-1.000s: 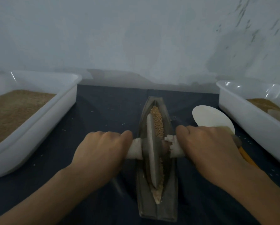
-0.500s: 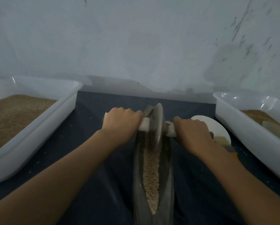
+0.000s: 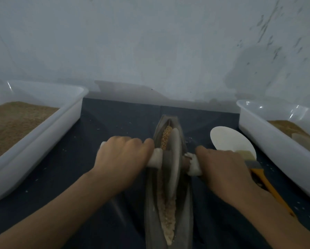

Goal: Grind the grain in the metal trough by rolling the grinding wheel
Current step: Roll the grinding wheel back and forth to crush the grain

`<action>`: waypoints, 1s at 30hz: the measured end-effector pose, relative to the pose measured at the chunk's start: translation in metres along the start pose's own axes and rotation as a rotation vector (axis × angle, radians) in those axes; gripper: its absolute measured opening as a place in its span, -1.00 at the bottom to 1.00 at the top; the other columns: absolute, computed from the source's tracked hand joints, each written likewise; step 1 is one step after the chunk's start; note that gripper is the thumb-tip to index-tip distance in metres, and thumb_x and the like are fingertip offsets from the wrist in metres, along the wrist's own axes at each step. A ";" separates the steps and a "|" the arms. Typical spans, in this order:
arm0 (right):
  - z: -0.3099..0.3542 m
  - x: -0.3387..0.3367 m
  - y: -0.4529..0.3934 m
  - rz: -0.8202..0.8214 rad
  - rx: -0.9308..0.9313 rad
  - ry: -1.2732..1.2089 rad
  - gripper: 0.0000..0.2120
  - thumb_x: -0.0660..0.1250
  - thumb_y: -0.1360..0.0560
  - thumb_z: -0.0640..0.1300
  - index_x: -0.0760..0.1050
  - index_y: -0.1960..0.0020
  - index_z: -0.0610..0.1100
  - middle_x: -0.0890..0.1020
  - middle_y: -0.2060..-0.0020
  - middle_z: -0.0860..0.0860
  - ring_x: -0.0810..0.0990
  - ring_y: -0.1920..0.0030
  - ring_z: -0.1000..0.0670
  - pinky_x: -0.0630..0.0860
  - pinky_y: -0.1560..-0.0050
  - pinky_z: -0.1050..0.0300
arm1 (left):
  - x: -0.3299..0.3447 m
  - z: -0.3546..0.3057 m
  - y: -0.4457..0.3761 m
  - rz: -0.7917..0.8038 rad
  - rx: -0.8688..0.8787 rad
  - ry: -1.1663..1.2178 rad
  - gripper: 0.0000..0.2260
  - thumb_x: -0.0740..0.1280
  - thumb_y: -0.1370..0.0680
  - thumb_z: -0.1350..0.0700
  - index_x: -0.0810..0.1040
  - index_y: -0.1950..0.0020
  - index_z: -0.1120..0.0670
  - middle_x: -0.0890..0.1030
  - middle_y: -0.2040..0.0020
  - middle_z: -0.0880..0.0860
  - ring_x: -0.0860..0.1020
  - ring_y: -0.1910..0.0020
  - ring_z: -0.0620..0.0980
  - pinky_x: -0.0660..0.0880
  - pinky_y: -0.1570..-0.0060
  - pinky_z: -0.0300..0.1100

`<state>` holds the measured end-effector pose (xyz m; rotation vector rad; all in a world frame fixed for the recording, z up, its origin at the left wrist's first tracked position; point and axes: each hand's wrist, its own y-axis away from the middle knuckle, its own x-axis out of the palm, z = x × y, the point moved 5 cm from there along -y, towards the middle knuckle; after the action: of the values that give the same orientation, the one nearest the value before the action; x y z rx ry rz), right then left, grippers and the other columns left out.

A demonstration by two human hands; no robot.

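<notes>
A long boat-shaped metal trough (image 3: pixel 187 209) lies lengthwise on the dark cloth in front of me. Tan grain (image 3: pixel 166 139) fills its far groove, and paler crushed grain (image 3: pixel 168 223) lines the near part. The grinding wheel (image 3: pixel 174 162), a thin pale disc, stands on edge in the groove around the middle. My left hand (image 3: pixel 122 160) grips the white-wrapped axle handle (image 3: pixel 155 158) on the wheel's left. My right hand (image 3: pixel 222 169) grips the white-wrapped handle on its right side.
A white plastic tub (image 3: pixel 43 141) holding brown grain stands at the left. Another white tub (image 3: pixel 276 141) with some grain stands at the right. A white round scoop (image 3: pixel 229 141) and a yellow-handled brush (image 3: pixel 265 184) lie just right of the trough. A pale wall rises behind.
The wheel went from mid-trough to the far end half a second ago, then rolled back toward me to the middle. Both hands kept hold of the handles.
</notes>
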<state>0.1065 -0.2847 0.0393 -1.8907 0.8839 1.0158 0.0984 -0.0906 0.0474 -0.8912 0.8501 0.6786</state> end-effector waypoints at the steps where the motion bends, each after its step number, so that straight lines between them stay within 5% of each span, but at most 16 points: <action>1: -0.004 0.005 -0.012 -0.020 0.021 0.023 -0.55 0.49 -0.27 -0.05 0.18 0.19 0.01 0.53 0.39 0.03 0.48 0.45 -0.05 0.07 0.46 0.16 | 0.010 0.003 -0.010 -0.020 -0.030 -0.013 -0.61 0.44 -0.33 0.07 0.19 0.19 -0.02 0.29 0.40 -0.08 0.24 0.46 -0.04 0.11 0.46 -0.16; 5: -0.020 0.017 -0.056 -0.062 0.102 0.087 -0.65 0.38 -0.37 -0.11 0.17 0.17 -0.03 0.53 0.34 0.03 0.47 0.39 -0.08 0.02 0.46 0.14 | 0.034 0.020 -0.043 -0.048 -0.154 0.011 -0.69 0.36 -0.43 0.08 0.18 0.17 0.00 0.21 0.41 -0.08 0.19 0.50 -0.02 0.12 0.46 -0.15; 9: -0.026 0.023 -0.068 -0.018 0.136 0.052 -0.73 0.32 -0.44 -0.11 0.19 0.13 -0.06 0.59 0.23 -0.03 0.56 0.25 -0.14 0.21 0.39 0.08 | 0.034 0.023 -0.059 -0.042 -0.174 0.010 -0.73 0.35 -0.45 0.10 0.23 0.15 0.01 0.36 0.36 -0.04 0.27 0.45 0.03 0.13 0.45 -0.13; 12: -0.018 0.013 -0.047 0.002 0.112 0.018 -0.70 0.32 -0.46 -0.04 0.16 0.12 -0.04 0.58 0.23 0.00 0.42 0.36 -0.08 0.17 0.39 0.10 | 0.025 0.017 -0.045 -0.019 -0.147 0.016 -0.73 0.34 -0.46 0.11 0.21 0.13 0.01 0.31 0.36 -0.05 0.22 0.48 -0.02 0.09 0.47 -0.14; 16: 0.003 -0.016 0.007 -0.120 -0.035 -0.036 -0.53 0.60 -0.08 -0.15 0.32 0.25 -0.06 0.49 0.49 0.01 0.37 0.57 -0.02 0.12 0.54 0.21 | 0.002 0.004 0.004 -0.044 -0.020 0.076 -0.62 0.43 -0.38 0.06 0.18 0.15 -0.01 0.32 0.36 -0.07 0.25 0.48 -0.04 0.10 0.46 -0.15; 20: 0.010 -0.024 0.036 -0.124 -0.063 -0.094 -0.35 0.62 0.17 -0.21 0.23 0.32 -0.02 0.39 0.59 0.05 0.33 0.66 0.01 0.12 0.59 0.24 | -0.017 -0.005 0.034 -0.044 0.041 0.149 -0.58 0.58 -0.07 0.15 0.40 0.26 0.04 0.39 0.47 -0.04 0.32 0.57 -0.03 0.19 0.56 -0.21; 22: 0.007 -0.015 0.029 -0.076 -0.039 -0.081 -0.32 0.63 0.10 -0.16 0.16 0.28 -0.01 0.41 0.57 0.06 0.35 0.63 0.02 0.16 0.58 0.22 | -0.015 -0.005 0.030 -0.042 0.032 0.110 -0.57 0.58 -0.06 0.15 0.38 0.29 0.05 0.39 0.49 -0.03 0.26 0.57 -0.05 0.12 0.54 -0.23; 25: -0.002 0.003 0.005 -0.032 0.019 0.007 -0.52 0.49 -0.26 -0.05 0.15 0.19 0.01 0.52 0.39 0.05 0.48 0.44 -0.03 0.25 0.44 0.13 | -0.003 0.001 0.004 -0.043 0.012 0.021 -0.57 0.56 -0.14 0.14 0.30 0.27 0.02 0.38 0.49 -0.04 0.16 0.53 -0.06 -0.06 0.47 -0.24; 30: -0.019 0.014 -0.052 -0.068 0.086 0.047 -0.69 0.37 -0.41 -0.03 0.20 0.14 -0.02 0.56 0.28 0.01 0.41 0.39 -0.06 0.00 0.47 0.14 | 0.034 0.018 -0.042 -0.060 -0.104 -0.015 -0.67 0.38 -0.42 0.06 0.18 0.17 0.00 0.20 0.41 -0.08 0.13 0.52 -0.04 0.01 0.48 -0.17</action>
<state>0.1629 -0.2817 0.0502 -1.8661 0.8705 0.8826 0.1551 -0.0892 0.0413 -1.0003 0.7771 0.6813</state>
